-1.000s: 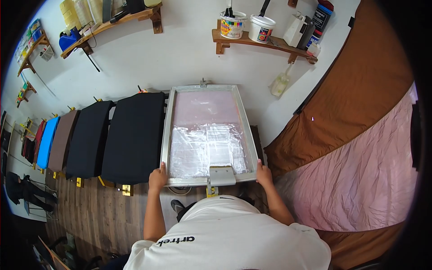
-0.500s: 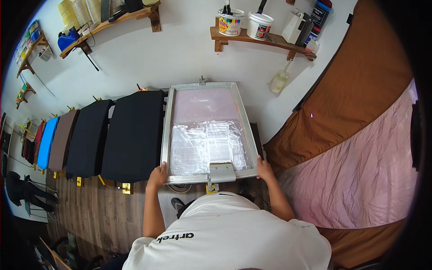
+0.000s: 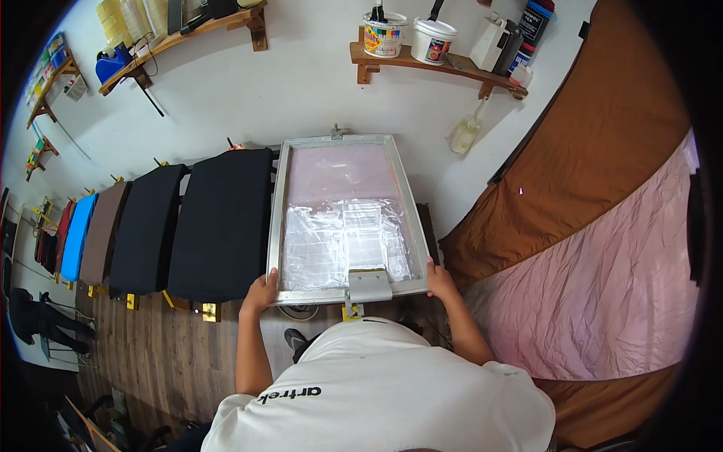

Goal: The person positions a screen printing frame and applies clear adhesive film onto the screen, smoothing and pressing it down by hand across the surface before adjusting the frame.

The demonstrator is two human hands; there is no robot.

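A silk-screen printing frame [image 3: 277, 218] with a pale metal border lies in front of me. Its mesh is pinkish at the far end, and clear shiny tape covers the near part. My left hand [image 3: 261, 292] is closed round the frame's near left corner. On the opposite side, my right hand [image 3: 440, 279] grips the near right corner. Between my hands, a grey squeegee [image 3: 369, 286] rests on the mesh against the near edge, its handle reaching over the border. What lies beneath the screen is mostly hidden.
Left of the frame, a black garment on a board [image 3: 220, 226] begins a row of covered boards, including a blue one [image 3: 79, 237]. White tubs [image 3: 434, 41] stand on a wall shelf [image 3: 459, 71]. Brown cloth [image 3: 572, 143] and pink sheeting [image 3: 587, 294] hang at right. Another person [image 3: 45, 320] is far left.
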